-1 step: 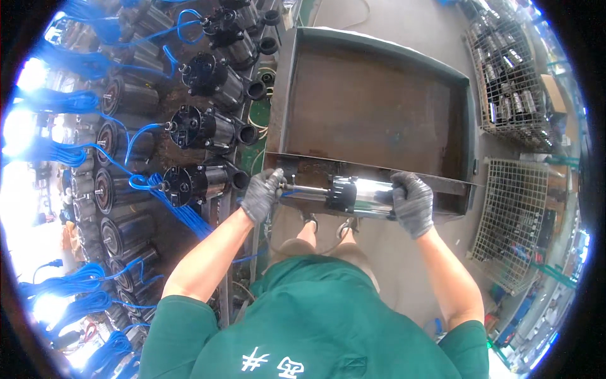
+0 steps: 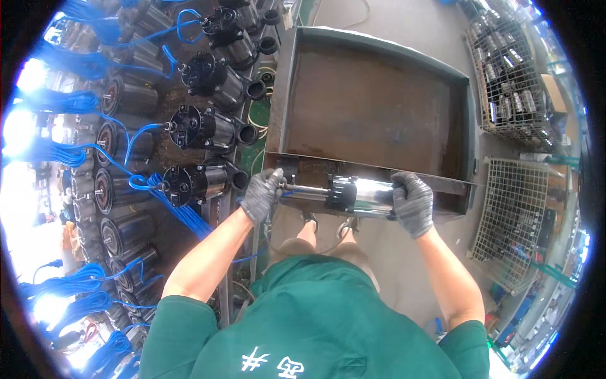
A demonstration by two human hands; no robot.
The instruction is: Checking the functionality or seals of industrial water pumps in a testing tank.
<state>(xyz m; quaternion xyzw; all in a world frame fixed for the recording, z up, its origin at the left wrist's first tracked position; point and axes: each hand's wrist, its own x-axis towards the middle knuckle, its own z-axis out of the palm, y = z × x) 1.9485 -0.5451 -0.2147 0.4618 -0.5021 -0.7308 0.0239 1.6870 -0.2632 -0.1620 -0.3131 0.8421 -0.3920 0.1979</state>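
Blue cable (image 2: 60, 101) is all over the left side here, looped in bundles beside a bunch of ribbed motors (image 2: 129, 142) with their shafts poking out, and then comes a row of black-headed pumps (image 2: 199, 126), each with a round outlet facing right. Next along is the left hand (image 2: 260, 194), gloved in grey and wrapped around the far left end of a slim metal rod (image 2: 308, 189). That rod runs into the shiny cylinder unit (image 2: 344, 194), black collar first, then polished body, lying sideways over the narrow near section of the big metal tray (image 2: 471, 120). Can't tell if it's touching the tray edge or carried fully by the hands. The right hand (image 2: 413, 205), same kind of glove, is clamped over the right end of the body. Honestly, a grip at both ends looks like the way to go: I'd let the right hand take most of the weight, since the fat end is probably the heavy one, and use the left just to steady and line up the rod. Hold it level, don't lever on the rod, and watch that thin divider (image 2: 379, 169) just behind. Polished metal might be slippery too. Over on the right there are wire baskets (image 2: 514, 215), the farther one full of shiny parts (image 2: 514, 104).
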